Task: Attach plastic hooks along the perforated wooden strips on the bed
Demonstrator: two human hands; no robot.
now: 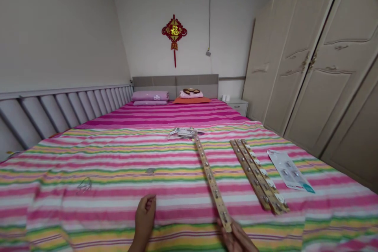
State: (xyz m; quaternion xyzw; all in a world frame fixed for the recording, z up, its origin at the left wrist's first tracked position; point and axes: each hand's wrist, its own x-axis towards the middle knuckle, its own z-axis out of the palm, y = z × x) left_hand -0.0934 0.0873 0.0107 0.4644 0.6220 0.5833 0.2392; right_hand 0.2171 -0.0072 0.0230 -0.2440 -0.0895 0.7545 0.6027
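My right hand (238, 239) sits at the bottom edge and grips the near end of a long wooden strip (210, 180) studded with metal snaps; the strip stretches away over the striped bedspread (118, 165). My left hand (144, 218) rests on the bedspread to the left with fingers curled in, and nothing shows in it. Two more studded wooden strips (257, 175) lie side by side to the right. A flat plastic packet of snaps (289, 170) lies beyond them.
A small pile of metal parts and wrappers (184, 132) lies mid-bed near the strip's far end. A small grey piece (150, 171) sits alone on the cover. Pillows (150, 96) are at the headboard. A wardrobe (319, 67) lines the right; a padded rail (59, 108) the left.
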